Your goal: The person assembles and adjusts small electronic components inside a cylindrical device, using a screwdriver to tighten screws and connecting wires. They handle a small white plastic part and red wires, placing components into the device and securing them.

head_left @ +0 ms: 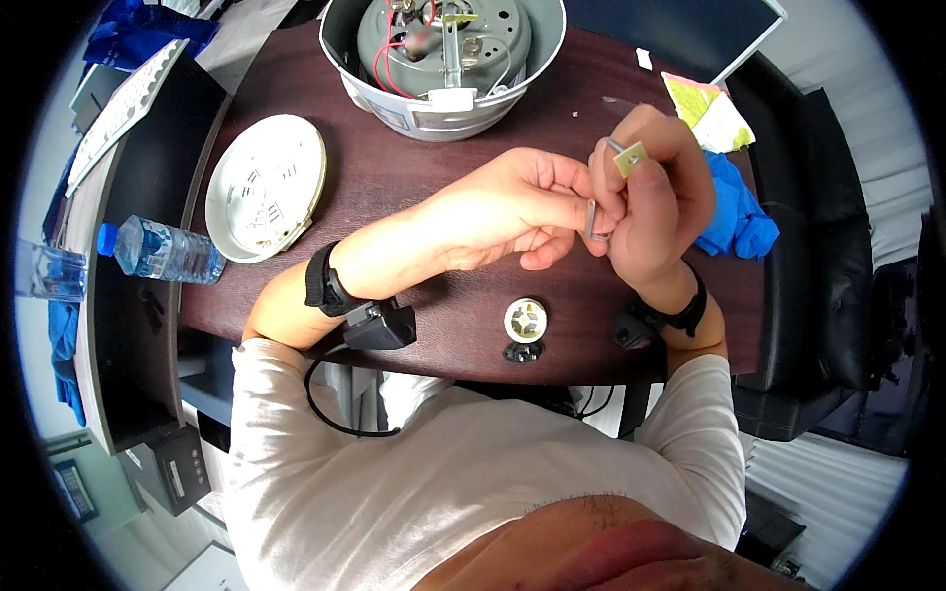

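My left hand (522, 207) is closed in a pinch on a small U-shaped metal piece (591, 219), in front of the appliance. My right hand (660, 202) touches it, fingers closed around a small yellow square plate (623, 165) with a metal pin through it. Whether the plate and metal piece are joined is hidden by the fingers. Below my hands on the dark desk (424, 167) are a small white ring-shaped part (525, 305) and a small black part (522, 352). Above them stands a grey round appliance housing (439, 116) with red wires and metal fittings inside.
A white round cover (251, 182) and a water bottle (168, 251) are at the left. A yellow-and-white paper (695, 103) and blue cloth (739, 212) lie at the right, beside a black chair (808, 276). A dark panel (670, 25) stands at the back.
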The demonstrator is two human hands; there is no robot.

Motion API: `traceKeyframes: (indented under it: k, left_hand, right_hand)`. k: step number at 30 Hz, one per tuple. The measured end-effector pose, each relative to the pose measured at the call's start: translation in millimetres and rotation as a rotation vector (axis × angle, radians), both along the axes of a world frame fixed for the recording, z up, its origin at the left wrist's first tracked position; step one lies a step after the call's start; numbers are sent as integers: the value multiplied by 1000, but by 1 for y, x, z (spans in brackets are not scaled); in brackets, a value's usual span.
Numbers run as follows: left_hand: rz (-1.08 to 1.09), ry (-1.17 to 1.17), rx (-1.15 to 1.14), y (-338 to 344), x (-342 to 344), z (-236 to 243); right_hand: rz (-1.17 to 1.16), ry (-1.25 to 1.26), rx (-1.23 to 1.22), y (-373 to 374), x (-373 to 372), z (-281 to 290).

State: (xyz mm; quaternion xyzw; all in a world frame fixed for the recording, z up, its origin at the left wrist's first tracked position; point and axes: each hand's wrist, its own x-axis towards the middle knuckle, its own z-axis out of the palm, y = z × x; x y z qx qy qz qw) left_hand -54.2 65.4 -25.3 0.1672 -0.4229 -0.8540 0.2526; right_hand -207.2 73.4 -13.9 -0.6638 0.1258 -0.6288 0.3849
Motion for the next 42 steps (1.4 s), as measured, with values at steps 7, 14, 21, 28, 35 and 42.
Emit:
traceKeyframes:
  k: [7, 14, 21, 28, 35, 42]
  left_hand:
    - [137, -78, -37, 7, -2, 9]
    - [449, -256, -612, 19, 3, 23]
    - [497, -170, -503, 17, -4, 14]
    - [569, -306, -619, 12, 5, 21]
    - [1057, -507, -925, -22, 56, 49]
    - [1137, -636, -1203, -65, 82, 26]
  right_hand:
    - [8, -21, -37, -4, -6, 2]
    - [-260, 47, -211, -12, -9, 6]
    - [-398, 229, -506, -12, -2, 7]
    - [-362, 104, -430, -11, -3, 5]
    - [-382, 258, -519, -14, -10, 9]
    - [-365, 359, -545, -22, 3, 7]
